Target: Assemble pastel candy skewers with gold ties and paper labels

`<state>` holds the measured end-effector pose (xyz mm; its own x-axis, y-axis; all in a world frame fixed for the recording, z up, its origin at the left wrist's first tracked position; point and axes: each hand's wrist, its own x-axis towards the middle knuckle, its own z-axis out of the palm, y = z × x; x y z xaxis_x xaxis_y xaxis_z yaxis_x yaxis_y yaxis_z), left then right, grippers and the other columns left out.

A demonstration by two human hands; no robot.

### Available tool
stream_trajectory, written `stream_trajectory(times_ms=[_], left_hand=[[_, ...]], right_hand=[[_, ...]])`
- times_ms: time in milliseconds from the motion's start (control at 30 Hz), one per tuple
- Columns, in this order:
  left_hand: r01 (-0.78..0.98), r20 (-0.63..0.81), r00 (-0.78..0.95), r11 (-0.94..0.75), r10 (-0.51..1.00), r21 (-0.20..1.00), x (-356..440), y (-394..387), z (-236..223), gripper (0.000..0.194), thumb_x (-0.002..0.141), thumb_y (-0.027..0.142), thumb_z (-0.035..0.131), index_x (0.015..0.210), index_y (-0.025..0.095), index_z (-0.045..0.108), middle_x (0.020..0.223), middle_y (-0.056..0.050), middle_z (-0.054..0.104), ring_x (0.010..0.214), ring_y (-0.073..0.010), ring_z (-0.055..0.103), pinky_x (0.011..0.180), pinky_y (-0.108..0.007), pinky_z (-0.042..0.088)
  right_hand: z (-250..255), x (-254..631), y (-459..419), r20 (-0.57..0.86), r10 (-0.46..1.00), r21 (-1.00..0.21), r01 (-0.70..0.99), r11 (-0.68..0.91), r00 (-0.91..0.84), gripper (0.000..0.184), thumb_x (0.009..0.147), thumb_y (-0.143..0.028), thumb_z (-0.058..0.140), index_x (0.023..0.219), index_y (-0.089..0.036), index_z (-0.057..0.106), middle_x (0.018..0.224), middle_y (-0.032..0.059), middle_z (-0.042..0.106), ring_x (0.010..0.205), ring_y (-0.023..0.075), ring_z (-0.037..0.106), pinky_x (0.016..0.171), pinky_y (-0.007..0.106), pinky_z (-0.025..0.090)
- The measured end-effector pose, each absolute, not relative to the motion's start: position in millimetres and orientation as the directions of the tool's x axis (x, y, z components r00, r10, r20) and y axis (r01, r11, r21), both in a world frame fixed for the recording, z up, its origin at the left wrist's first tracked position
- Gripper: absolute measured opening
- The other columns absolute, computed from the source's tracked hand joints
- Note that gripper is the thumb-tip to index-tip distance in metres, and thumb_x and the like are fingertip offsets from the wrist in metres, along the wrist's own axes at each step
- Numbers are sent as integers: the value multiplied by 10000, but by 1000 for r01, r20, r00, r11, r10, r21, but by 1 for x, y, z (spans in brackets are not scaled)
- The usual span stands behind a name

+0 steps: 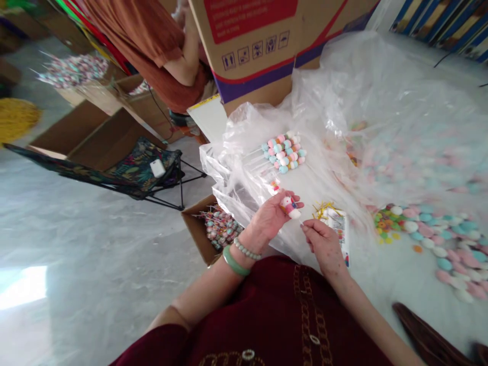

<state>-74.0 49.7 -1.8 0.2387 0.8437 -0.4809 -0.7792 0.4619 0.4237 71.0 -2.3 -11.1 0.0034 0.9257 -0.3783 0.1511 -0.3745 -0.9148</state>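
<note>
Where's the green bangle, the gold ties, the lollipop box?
Green bangle (pixel 235 261): head view, on its band.
Gold ties (pixel 324 209): head view, middle of the bundle.
Lollipop box (pixel 199 229): head view, on its cardboard side wall.

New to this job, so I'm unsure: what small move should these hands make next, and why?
Probably the right hand should pick up one of the gold twist ties beside it. Its fingers look empty, and the left hand holds a pastel candy bundle with no tie visible.
</note>
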Motion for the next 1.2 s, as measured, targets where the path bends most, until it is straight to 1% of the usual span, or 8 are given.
stream_trajectory(times_ms=[133,400,533,633,767,933,1033,1200], left_hand=[[-799,-472,172,403,865,446,-90,50,-1,87,815,185,580,867,117,597,819,-71,649,789,-194,656,799,-352,503],[-837,-324,175,314,930,448,-83,34,11,121,818,215,597,896,123,597,752,-43,631,728,-171,647,787,-343,499],[-824,-300,248,364,921,434,-79,24,14,133,810,242,610,873,126,602,727,-37,625,711,-171,645,787,-345,496],[-798,-343,252,395,905,456,-74,18,14,146,807,260,613,875,131,605,729,-37,627,704,-174,651,719,-308,499],[-784,-382,273,435,883,444,-72,18,13,157,822,279,590,874,132,612,733,-46,631,708,-181,658,654,-282,490],[-809,-326,336,448,884,380,-95,33,16,156,817,227,586,942,137,613,904,-83,673,905,-251,653,804,-388,492],[-845,-345,286,405,894,348,-107,43,19,164,834,269,573,923,138,616,783,-59,668,868,-245,658,811,-405,490],[-881,-423,138,306,896,361,-109,49,15,112,819,181,578,715,140,586,587,3,582,692,-159,641,805,-339,491]], right_hand=[[-7,71,-8,-492,867,-863,-91,-497,-77,155,691,-327,652,714,-178,619,440,-88,395,380,53,263,352,195,159],[11,53,-12,-526,817,-779,-250,-575,-237,176,685,-302,680,716,-159,583,380,-103,392,300,17,210,318,163,88],[16,51,-10,-515,703,-535,-457,-710,-490,147,712,-252,672,724,-155,562,394,-125,359,284,-1,153,316,153,130],[16,50,-9,-488,664,-388,-541,-746,-566,134,759,-248,645,739,-153,552,400,-138,321,283,-3,111,316,145,155],[18,46,-13,-458,746,-476,-576,-665,-483,130,780,-259,636,747,-162,555,387,-129,338,268,1,148,311,144,139],[23,49,-17,-449,793,-606,-512,-609,-412,109,761,-248,644,747,-162,579,374,-117,355,264,8,184,315,153,134],[22,53,-15,-483,761,-572,-502,-649,-433,101,748,-232,652,740,-153,589,370,-120,344,265,6,181,316,152,131],[20,58,-8,-503,700,-461,-527,-714,-508,87,739,-203,655,729,-139,597,362,-133,311,272,6,138,315,154,146]])
